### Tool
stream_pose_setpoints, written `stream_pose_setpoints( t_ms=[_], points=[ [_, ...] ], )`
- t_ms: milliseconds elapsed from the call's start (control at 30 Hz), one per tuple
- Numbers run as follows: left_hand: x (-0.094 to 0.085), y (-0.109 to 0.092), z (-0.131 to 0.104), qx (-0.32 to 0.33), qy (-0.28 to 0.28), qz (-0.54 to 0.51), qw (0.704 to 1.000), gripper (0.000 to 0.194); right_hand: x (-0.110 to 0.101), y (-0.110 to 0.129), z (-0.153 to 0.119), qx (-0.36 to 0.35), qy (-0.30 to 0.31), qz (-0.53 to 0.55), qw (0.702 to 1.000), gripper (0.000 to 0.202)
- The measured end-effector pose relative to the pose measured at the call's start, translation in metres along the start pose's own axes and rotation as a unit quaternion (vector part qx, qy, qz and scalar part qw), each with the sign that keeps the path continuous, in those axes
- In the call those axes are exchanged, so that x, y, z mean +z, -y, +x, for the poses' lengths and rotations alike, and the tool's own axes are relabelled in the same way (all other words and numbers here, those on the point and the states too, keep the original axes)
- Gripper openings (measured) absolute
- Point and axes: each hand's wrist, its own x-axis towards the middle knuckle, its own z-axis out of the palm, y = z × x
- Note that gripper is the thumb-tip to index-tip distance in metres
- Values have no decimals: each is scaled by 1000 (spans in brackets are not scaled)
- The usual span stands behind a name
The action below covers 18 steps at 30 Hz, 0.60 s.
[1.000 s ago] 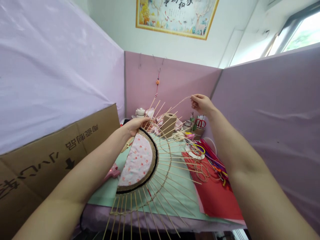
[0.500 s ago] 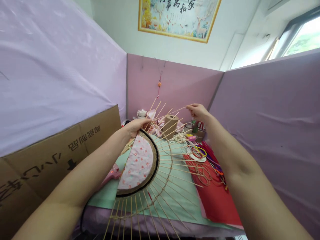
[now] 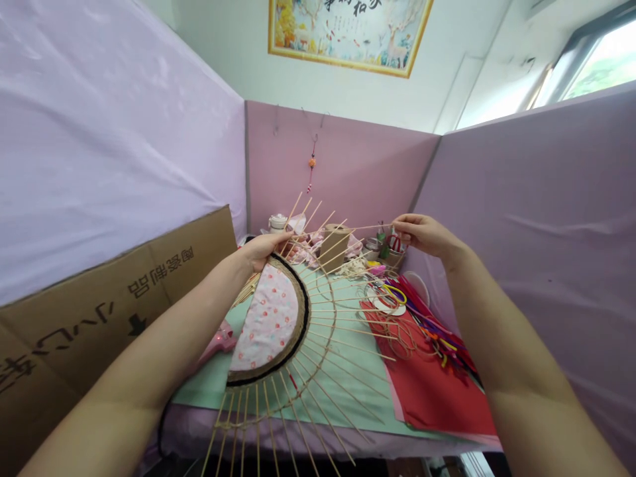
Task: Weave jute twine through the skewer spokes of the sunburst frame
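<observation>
Left hand [image 3: 268, 249] (centre of frame) is clamping the stick fan [image 3: 271, 318], presumably for steadiness; right hand [image 3: 423, 232] (right of centre) is pinching cord [image 3: 370, 228], presumably for tension.

Half-round spoked fan [image 3: 302, 315], taut twine [image 3: 372, 227]
</observation>
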Motion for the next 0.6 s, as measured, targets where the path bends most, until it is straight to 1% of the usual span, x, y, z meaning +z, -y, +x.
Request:
stream_pose_setpoints(
  t_ms=[100, 200, 300, 367, 467, 600],
  points=[
    [0, 0, 0, -10, 10, -8, 1000, 27, 1, -15, 8, 27, -1, 15, 1000, 40],
    [-1, 0, 1, -7, 16, -13, 1000, 25, 11, -33, 18, 35, -21, 31, 999, 42],
    [-3, 0, 0, 5, 17, -12, 1000, 24, 23, -52, 24, 44, -28, 19, 998, 42],
    [-3, -1, -1, 1, 14, -9, 1000, 25, 27, -60, 25, 40, -36, 14, 998, 41],
    [-2, -2, -2, -9, 6, -5, 1000, 26, 26, -59, 28, 3, -74, 27, 997, 39],
    [3, -1, -3, -7, -4, -18, 1000, 24, 19, -44, 41, -64, -130, 67, 987, 39]
  ],
)
